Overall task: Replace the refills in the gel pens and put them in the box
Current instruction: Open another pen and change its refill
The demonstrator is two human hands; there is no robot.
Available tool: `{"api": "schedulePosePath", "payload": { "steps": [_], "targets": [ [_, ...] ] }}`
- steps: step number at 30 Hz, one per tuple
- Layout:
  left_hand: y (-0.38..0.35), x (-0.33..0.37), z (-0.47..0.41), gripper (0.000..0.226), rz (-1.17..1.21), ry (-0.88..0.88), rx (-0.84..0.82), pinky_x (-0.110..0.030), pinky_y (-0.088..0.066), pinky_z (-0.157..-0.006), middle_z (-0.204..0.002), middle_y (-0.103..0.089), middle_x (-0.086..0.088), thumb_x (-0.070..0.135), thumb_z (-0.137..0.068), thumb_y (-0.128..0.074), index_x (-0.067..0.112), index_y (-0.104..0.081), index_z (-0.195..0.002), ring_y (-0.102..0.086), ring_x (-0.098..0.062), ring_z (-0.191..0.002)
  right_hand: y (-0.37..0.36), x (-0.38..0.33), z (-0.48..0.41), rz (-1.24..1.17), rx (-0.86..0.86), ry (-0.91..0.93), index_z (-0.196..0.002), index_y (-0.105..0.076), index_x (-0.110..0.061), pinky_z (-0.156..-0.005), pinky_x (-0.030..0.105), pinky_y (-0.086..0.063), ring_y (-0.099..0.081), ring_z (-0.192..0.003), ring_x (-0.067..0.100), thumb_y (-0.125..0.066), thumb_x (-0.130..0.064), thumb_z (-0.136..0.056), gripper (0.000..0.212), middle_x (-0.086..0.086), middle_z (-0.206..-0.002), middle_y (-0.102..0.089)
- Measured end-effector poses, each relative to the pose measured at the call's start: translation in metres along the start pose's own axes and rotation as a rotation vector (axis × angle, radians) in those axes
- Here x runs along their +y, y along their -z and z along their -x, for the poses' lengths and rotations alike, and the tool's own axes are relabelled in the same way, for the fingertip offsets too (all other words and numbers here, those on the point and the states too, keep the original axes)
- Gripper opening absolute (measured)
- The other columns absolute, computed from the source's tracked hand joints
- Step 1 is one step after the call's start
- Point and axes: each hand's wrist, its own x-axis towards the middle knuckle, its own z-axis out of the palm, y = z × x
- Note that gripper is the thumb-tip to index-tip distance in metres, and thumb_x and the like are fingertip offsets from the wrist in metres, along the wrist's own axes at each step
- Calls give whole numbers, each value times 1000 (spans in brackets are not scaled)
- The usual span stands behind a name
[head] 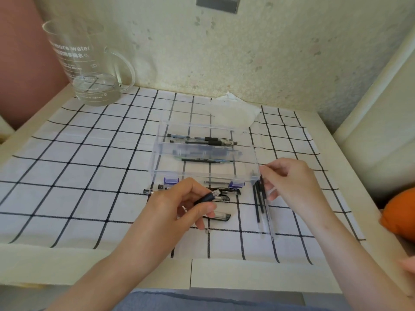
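Note:
A clear plastic box (157,158) with purple latches stands open in the middle of the checked cloth, with several gel pens (202,140) lying inside. My left hand (179,205) grips a black pen barrel (207,197), its open end pointing up and right. My right hand (289,178) hovers at the box's near right corner, its fingers pinching the top of thin dark refills (258,198) that lie in a clear sleeve. Loose pen parts (221,215) and a small metal tip (207,231) lie on the cloth between my hands.
A glass jug (89,63) with a little water stands at the back left. A crumpled clear wrapper (233,111) lies behind the box. An orange object (402,212) sits off the table's right edge. The wall is close behind.

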Motion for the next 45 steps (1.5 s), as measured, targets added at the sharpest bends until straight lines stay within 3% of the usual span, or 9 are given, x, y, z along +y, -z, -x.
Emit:
{"api": "schedulePosePath", "payload": {
  "steps": [4,7,10,14,18,24,36,40,45],
  "targets": [
    [2,-1,0,3,-4,0,1,-12,-45,-58,-75,-70,14,23,-83,-62,25,-61,-84,-64,-4,-62,-3,1,0,126,31,89,-92,-67,-15,-63,23,-55,-63,-68,10,-55,-19,-92,12,-1,-79,-68],
    [1,-1,0,4,-6,3,0,-12,-45,-58,-75,-70,14,22,-83,-62,26,-61,-84,-64,-4,-63,-2,-6,2,192,132,245,-95,-67,-18,-68,6,-43,-57,-76,1,-56,-19,-92,12,-6,-84,-66],
    [1,-1,0,4,-13,-1,-2,-11,-44,-57,-76,-71,13,22,-83,-63,26,-61,-84,-64,-4,-63,-9,-16,5,222,66,448,-103,-65,-22,-77,6,-36,-50,-88,3,-55,-27,-92,16,-12,-95,-61],
    [1,-2,-1,3,-29,-15,-4,-9,-44,-56,-75,-70,13,22,-83,-63,25,-61,-84,-64,-5,-63,-34,-23,10,458,-224,583,-119,-59,-24,-89,21,-22,-28,-107,2,-42,-52,-89,44,-17,-106,-47],
    [1,-3,-1,4,-50,-29,-4,-9,-44,-57,-74,-69,15,22,-83,-63,25,-61,-85,-65,-6,-64,-52,-21,5,712,-243,658,-117,-57,-20,-86,25,-17,-37,-109,16,-5,-68,-74,82,-10,-104,-49],
    [2,-4,-1,7,-54,-19,0,-10,-44,-58,-75,-69,17,23,-83,-63,29,-61,-85,-64,-4,-63,-54,-29,3,727,-288,560,-112,-51,-21,-86,27,-14,-34,-111,16,-42,-52,-92,38,-9,-106,-49],
    [3,-5,-1,5,-42,-13,9,-13,-46,-60,-76,-70,15,23,-83,-63,27,-61,-85,-64,-4,-63,-48,-33,3,364,-337,372,-99,-55,-29,-86,26,-27,-34,-110,19,-60,-34,-89,12,-8,-97,-50],
    [3,-4,-1,5,-35,-15,15,-12,-45,-59,-75,-70,15,22,-83,-63,27,-60,-84,-64,-4,-62,-44,-36,3,205,-289,397,-85,-64,-32,-94,30,-34,-47,-98,7,-70,-26,-82,9,-21,-77,-56],
    [4,-4,-1,5,-18,-21,28,-15,-46,-59,-76,-70,13,21,-83,-62,25,-60,-84,-63,-6,-62,-34,-42,3,-122,-222,373,-78,-72,-23,-74,6,-41,-58,-75,-5,-73,-16,-78,8,-18,-69,-65]
  ]
}}
